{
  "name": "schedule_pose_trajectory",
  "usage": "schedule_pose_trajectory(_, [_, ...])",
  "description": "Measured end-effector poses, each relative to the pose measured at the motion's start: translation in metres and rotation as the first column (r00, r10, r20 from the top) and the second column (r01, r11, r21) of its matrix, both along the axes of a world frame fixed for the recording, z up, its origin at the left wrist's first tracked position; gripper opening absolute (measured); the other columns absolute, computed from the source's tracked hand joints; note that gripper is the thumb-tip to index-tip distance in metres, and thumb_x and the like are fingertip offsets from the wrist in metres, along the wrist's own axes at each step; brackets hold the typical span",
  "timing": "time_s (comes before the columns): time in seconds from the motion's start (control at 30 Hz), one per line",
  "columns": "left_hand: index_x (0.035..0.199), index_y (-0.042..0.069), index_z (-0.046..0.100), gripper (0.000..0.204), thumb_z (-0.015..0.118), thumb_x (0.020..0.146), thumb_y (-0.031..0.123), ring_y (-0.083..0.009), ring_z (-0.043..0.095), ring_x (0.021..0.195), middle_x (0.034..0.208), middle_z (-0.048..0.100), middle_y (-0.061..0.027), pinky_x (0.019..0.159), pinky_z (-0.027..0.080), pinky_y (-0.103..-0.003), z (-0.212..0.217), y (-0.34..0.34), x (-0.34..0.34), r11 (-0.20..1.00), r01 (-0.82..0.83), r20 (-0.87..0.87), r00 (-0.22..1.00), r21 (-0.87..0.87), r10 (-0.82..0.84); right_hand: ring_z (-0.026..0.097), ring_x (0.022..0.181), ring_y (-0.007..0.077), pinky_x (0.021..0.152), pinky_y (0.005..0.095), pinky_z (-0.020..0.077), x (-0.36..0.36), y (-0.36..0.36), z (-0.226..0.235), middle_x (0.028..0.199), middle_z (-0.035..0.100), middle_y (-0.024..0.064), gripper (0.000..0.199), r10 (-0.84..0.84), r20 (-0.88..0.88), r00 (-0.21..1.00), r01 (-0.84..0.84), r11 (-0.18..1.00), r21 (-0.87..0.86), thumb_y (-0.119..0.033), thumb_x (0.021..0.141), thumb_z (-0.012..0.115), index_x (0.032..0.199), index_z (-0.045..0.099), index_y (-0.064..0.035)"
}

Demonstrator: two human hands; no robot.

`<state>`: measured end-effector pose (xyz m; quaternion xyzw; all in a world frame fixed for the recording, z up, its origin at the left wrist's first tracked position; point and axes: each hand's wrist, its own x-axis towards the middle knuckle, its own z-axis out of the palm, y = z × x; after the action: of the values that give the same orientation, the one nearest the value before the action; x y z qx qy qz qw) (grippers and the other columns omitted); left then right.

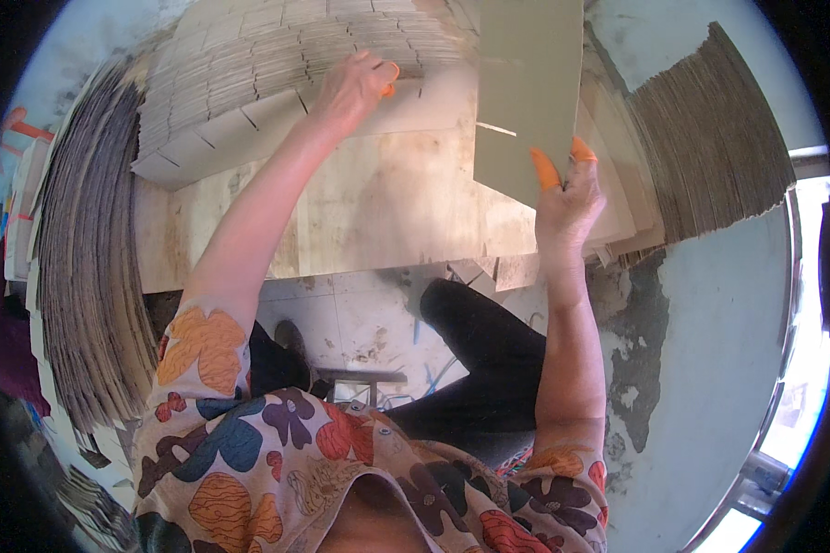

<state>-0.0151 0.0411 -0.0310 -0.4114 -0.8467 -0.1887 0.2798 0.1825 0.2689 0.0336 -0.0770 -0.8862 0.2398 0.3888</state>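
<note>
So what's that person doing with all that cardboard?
A person sits at a wooden board surrounded by stacks of slotted cardboard sheets. The right hand, with orange finger covers, holds one flat cardboard sheet up by its lower edge. The left hand reaches to the fanned pile of sheets at the back of the board and rests on it. More cardboard stands in a stack on the left and another on the right.

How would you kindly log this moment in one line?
left hand: on slotted cardboard stack | right hand: holds cardboard sheet | wooden table
</note>
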Motion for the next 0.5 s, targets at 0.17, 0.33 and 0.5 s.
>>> schedule_pose_trajectory(0.17, [0.087,0.006,0.058,0.009,0.058,0.078,0.005,-0.0284,0.060,0.081,0.080,0.060,-0.0113,0.065,0.050,-0.038,-0.002,0.019,0.038,0.990,0.124,0.166,0.980,-0.071,-0.111,0.067,0.076,0.0333,0.061,0.0345,0.0517,0.002,-0.013,0.003,0.093,0.066,0.0202,0.039,0.064,0.021,0.998,-0.063,0.997,-0.045,-0.012,0.082,0.071,0.115,0.054,-0.0006])
schedule_pose_trajectory(0.33, [0.083,0.004,0.061,0.008,0.064,0.075,0.007,-0.0248,0.060,0.077,0.073,0.060,-0.0093,0.062,0.051,-0.036,0.004,0.036,0.059,0.981,0.188,0.116,0.976,-0.049,-0.181,0.066,0.074,0.0346,0.060,0.0366,0.0520,0.003,-0.020,0.005,0.091,0.066,0.0207,0.039,0.087,0.060,0.994,-0.087,0.996,0.003,-0.012,0.085,0.067,0.119,0.053,-0.0014])
schedule_pose_trajectory(0.5, [0.081,0.005,0.061,0.009,0.062,0.072,0.004,-0.0232,0.059,0.074,0.069,0.060,-0.0067,0.061,0.051,-0.035,0.019,0.046,0.076,0.973,0.230,0.081,0.970,-0.022,-0.227,0.066,0.075,0.0365,0.060,0.0395,0.0527,0.003,-0.019,0.001,0.093,0.066,0.0210,0.040,0.092,0.148,0.985,-0.093,0.996,0.000,-0.013,0.086,0.065,0.122,0.050,-0.0026])
